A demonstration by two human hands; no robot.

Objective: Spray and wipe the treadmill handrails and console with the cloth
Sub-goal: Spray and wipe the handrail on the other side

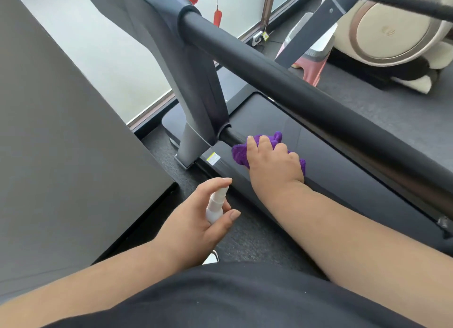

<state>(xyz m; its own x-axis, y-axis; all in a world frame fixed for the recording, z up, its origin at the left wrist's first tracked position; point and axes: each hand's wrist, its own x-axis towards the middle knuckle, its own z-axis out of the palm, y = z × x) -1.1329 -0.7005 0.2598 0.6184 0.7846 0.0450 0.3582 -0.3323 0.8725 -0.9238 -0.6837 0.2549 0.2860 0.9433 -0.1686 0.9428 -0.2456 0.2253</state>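
Now wiping: right hand (274,161) grip presses the cloth (239,153) round the lower handrail (231,137); left hand (196,219) grip holds the spray bottle (215,205). Next, slide the cloth along the rail.

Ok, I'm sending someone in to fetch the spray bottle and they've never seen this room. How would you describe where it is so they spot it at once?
Start at the treadmill with its long black handrail. Beside its near front corner, over the dark floor, the person's left hand grips a small spray bottle. It is white, unlike the purple cloth under the right hand.
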